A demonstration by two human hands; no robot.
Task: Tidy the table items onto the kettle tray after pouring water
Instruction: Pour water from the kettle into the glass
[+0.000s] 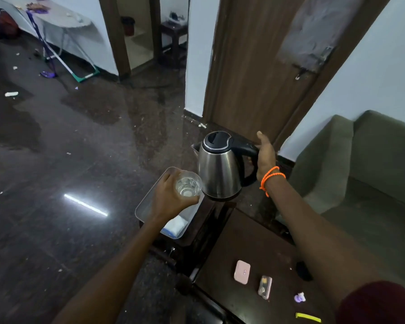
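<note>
The right hand (265,157) grips the kettle (220,167) by its handle; the left hand (171,197) holds the glass (188,184) over the tray (145,204). Tip slowly, spout above the rim.

Dim, soft footage (edges bowed), white glare streak on floor (56,160)

The floor (80,141) is dark polished stone, littered with small white scraps and mirroring a bright strip of light (85,205). White walls (365,73) frame a brown wooden door (250,73) with a latch. An ironing board (63,17) stands at the far left, a mop (56,59) leaning beside it. A green sofa (365,160) fills the right.
</note>
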